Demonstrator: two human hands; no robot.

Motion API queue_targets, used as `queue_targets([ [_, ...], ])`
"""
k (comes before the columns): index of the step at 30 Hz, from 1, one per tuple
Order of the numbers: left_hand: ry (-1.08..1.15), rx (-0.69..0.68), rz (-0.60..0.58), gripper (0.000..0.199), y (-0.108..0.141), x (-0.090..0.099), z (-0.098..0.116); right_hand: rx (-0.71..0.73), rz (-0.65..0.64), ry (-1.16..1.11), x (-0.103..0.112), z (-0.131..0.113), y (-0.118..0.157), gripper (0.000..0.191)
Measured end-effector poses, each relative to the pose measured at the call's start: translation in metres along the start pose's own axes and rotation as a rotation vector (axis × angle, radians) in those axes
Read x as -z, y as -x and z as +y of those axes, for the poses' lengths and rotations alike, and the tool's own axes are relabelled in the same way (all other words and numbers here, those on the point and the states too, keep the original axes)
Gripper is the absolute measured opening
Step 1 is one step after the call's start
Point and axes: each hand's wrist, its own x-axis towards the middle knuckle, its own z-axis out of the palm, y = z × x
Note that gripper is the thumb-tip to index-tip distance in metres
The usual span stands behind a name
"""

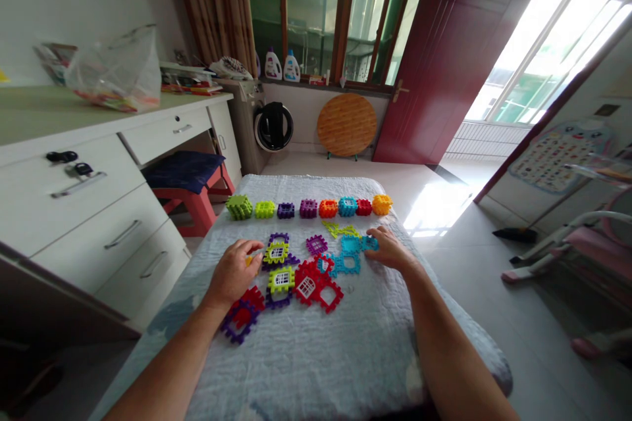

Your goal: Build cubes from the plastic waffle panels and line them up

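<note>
My left hand [236,270] is closed beside the loose pieces on the left, with a bit of a yellow-orange block piece [249,261] showing between thumb and fingers. Most of that piece is hidden. On the right, my right hand [388,248] pinches a light-blue block piece [369,243] at the edge of other flat light-blue pieces [351,264]. Between the hands lie flat notched building-block pieces: lime green ones [281,280] on purple frames [279,300], red ones [307,284] and a magenta-purple one [316,245]. A purple frame [239,322] overlaps red near my left wrist.
Along the far side of the cloth-covered surface [345,355] stands a row of several block stacks, from green [239,207] to yellow-orange [382,204]. A red stool [190,184] and white desk [118,227] stand left; a pink chair [592,247] stands right.
</note>
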Motion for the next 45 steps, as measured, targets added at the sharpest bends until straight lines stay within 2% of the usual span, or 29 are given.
queue_targets([
  [3, 0.002, -0.003, 0.000, 0.020, 0.000, 0.000, 0.001, -0.015, 0.039, 0.002, 0.004, -0.005, 0.003, 0.051],
  [6, 0.003, -0.003, 0.004, 0.020, 0.000, 0.000, 0.001, 0.032, 0.074, -0.019, 0.007, -0.013, 0.005, 0.041],
  [9, 0.000, -0.003, 0.002, 0.020, 0.000, 0.000, 0.001, 0.131, 0.031, -0.062, 0.006, -0.023, 0.005, 0.030],
  [12, -0.003, -0.001, 0.002, 0.021, 0.000, 0.000, 0.001, 0.149, -0.001, -0.063, 0.004, -0.030, 0.003, 0.021],
  [18, 0.002, 0.001, 0.001, 0.021, 0.000, 0.001, 0.002, 0.256, 0.138, -0.251, 0.006, -0.027, -0.001, 0.019],
  [24, 0.008, 0.006, -0.005, 0.020, 0.000, 0.002, 0.004, 0.113, 0.186, -0.427, 0.003, -0.035, -0.004, 0.016],
  [29, 0.013, 0.008, -0.004, 0.019, 0.000, 0.002, 0.004, 0.057, 0.193, -0.361, -0.005, -0.044, -0.006, 0.018],
  [33, 0.016, 0.013, -0.008, 0.020, 0.001, 0.001, 0.003, 0.126, 0.207, -0.198, -0.004, -0.047, -0.004, 0.019],
  [38, 0.009, 0.011, -0.011, 0.021, 0.001, 0.001, 0.003, 0.203, 0.097, -0.186, -0.006, -0.055, 0.002, 0.045],
  [41, 0.008, 0.011, -0.012, 0.021, 0.001, 0.002, 0.004, 0.216, 0.065, -0.198, -0.008, -0.058, 0.001, 0.047],
  [45, 0.014, 0.018, -0.011, 0.020, 0.001, 0.002, 0.005, 0.205, 0.162, -0.242, 0.000, -0.041, -0.003, 0.048],
])
